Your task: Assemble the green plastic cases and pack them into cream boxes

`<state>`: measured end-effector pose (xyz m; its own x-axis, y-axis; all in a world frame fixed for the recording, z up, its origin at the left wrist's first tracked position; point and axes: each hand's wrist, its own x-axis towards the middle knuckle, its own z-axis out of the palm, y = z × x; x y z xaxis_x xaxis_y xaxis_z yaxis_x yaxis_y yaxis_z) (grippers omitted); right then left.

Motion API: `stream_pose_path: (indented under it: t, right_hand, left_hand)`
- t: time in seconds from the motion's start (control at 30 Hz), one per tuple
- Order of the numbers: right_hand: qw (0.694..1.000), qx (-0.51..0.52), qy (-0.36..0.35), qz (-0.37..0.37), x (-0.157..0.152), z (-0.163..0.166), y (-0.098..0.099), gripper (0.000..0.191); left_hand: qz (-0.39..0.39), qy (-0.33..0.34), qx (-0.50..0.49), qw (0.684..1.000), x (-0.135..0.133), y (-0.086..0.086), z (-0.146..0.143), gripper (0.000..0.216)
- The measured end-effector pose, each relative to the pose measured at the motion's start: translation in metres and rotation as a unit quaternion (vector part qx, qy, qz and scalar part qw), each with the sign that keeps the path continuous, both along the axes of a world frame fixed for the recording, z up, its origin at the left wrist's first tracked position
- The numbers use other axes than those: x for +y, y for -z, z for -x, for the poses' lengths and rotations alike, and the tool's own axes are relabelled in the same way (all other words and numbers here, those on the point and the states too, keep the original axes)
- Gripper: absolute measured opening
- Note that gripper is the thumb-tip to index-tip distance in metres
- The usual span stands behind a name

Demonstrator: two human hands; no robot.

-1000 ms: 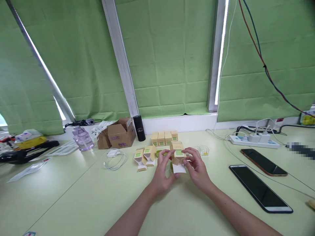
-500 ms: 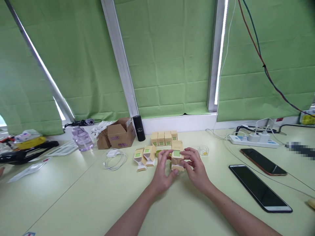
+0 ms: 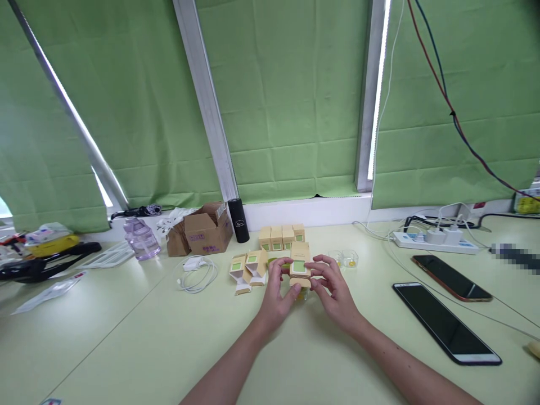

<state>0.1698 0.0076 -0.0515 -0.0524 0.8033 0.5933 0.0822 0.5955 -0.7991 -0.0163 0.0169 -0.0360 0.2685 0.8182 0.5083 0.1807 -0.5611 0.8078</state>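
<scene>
Both my hands hold one small tan carton with a green label (image 3: 300, 265) just above the pale green table (image 3: 126, 337). My left hand (image 3: 276, 292) pinches its left side and lower end. My right hand (image 3: 333, 289) grips its right side with curled fingers. The carton's bottom flap looks folded in. A row of several closed tan cartons (image 3: 282, 236) stands just behind it. Two open cartons with flaps out (image 3: 248, 270) lie to the left.
A brown cardboard box (image 3: 202, 229), a black cylinder (image 3: 238, 220), a purple bottle (image 3: 141, 238) and a white cable (image 3: 196, 273) sit at the back left. Small clear cups (image 3: 349, 258) stand right of my hands. Two phones (image 3: 447, 323) and a power strip (image 3: 434, 239) lie at right.
The white bottom flap that hung out of the carton has been folded in. My hands and the carton shifted slightly left and away from me.
</scene>
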Motion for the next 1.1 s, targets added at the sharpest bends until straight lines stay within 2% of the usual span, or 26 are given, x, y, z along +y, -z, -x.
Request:
stream_pose_path:
  t: [0.43,1.1]
  right_hand:
    - [1.0,-0.003,-0.011,-0.027,-0.0024,-0.0001,-0.0008,0.027]
    - [0.998,-0.027,-0.004,-0.063,-0.0034,-0.0005,-0.0022,0.028]
  left_hand:
    - [0.023,-0.003,-0.011,1.0,-0.001,0.0004,-0.0001,0.043]
    - [0.01,-0.009,-0.021,1.0,-0.0009,-0.0004,-0.0025,0.038]
